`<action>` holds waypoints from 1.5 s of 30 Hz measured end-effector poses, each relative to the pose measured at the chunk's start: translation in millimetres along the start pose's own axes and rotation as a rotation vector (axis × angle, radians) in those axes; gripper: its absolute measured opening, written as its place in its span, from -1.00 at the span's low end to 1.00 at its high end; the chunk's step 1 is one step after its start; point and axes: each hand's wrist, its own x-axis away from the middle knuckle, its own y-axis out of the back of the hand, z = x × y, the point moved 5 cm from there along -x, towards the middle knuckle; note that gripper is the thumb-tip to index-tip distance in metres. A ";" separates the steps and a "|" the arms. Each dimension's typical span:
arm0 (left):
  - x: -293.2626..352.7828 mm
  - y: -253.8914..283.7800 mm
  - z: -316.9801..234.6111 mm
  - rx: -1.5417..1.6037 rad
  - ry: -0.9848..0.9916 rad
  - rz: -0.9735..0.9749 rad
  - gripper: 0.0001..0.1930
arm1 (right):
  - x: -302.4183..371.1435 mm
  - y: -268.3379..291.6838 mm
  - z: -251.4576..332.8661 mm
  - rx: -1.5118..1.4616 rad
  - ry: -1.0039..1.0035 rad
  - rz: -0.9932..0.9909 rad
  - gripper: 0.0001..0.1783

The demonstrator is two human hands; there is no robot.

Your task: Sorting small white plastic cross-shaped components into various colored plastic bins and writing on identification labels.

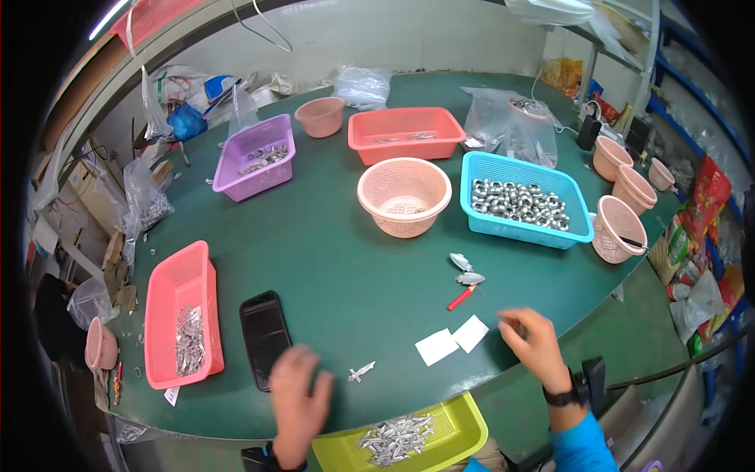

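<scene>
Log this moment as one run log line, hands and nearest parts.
left hand: open, beside small metal part | right hand: fingers curled, near white paper slips | green table

You're looking down at a big green worktable [346,275] with a curved front edge, pushed up close to a plain pale wall [409,35]. Up in the top left corner you've got a lit tube light [108,19] glowing. Over on your right there's blue metal shelving [692,71] running along the side. On the left, cardboard boxes [90,185] are stacked beside the table, and the floor [629,377] past the right edge looks green too.
</scene>
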 end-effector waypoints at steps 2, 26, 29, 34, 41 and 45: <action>-2.2 -21.4 -30.8 -0.005 -0.041 0.145 -0.71 | -21.9 -2.5 -2.1 0.121 0.104 0.048 -0.87; -27.7 -42.0 -131.2 0.310 -0.511 0.457 -0.72 | -94.9 261.6 -219.7 1.336 -0.623 0.240 -0.57; -34.4 -81.0 -143.9 0.105 -0.532 0.490 -0.57 | -99.7 272.4 -221.4 1.482 -0.482 0.220 -0.59; -32.5 -99.1 -131.9 -0.017 -0.476 0.496 -0.55 | -94.3 291.1 -127.0 1.418 -0.024 -0.194 -0.87; -22.3 -77.0 -96.2 -0.043 -0.432 0.599 -0.57 | -23.4 181.7 -50.8 0.061 0.000 -0.327 -0.90; -9.4 -61.4 -74.3 -0.052 -0.349 0.583 -0.62 | -1.9 59.8 -10.8 -0.248 0.023 -0.007 -0.79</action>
